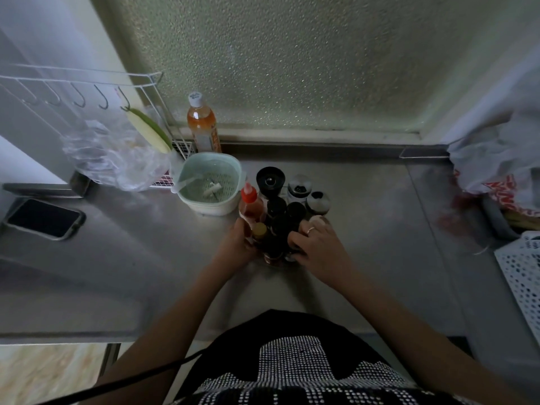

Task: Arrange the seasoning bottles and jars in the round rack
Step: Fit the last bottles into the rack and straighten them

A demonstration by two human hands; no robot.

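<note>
Both hands cupping the bottle cluster: left (pixel 238 241) | right (pixel 317 244) | labels unreadable

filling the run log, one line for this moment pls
left hand: on rack side | right hand: on rack side | red-cap bottle: in cluster | rack: hidden

The bottle cluster (pixel 277 217) stands at the counter's (pixel 365 229) centre. A bowl (pixel 209 182) sits just beside it at 10 o'clock, and a tall bottle (pixel 202 124) stands behind the bowl at 12, against the window ledge. A phone (pixel 43 219) lies well apart at 9 o'clock. A bag (pixel 493 159) lies at 2 o'clock, a basket (pixel 523 267) at 4. The left hand (pixel 236 244) touches the cluster at 7 o'clock, the right hand (pixel 318 244) at 5.
</note>
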